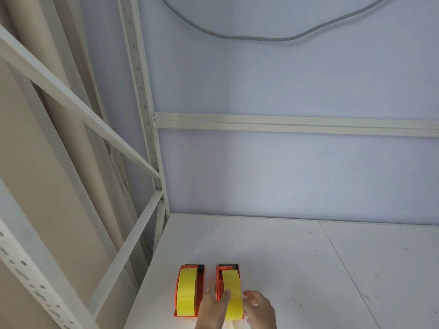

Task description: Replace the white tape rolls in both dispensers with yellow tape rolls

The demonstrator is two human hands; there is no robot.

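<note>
Both orange plastic dispensers (189, 290) (227, 284) on the white counter (308, 269) carry yellow tape rolls (187, 292) (232, 294) — left hand (212, 309) and right hand (259, 308) clasp the right-side roll, apparently seating it — no white rolls visible.

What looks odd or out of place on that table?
Nothing much. Both orange dispensers stand side by side holding yellow rolls. The hands grip the right dispenser's roll.

A pale blue wall (285, 162) backs the white table (308, 269); a grey cable (261, 38) sags above, cream shelving frame (152, 143) left.
</note>
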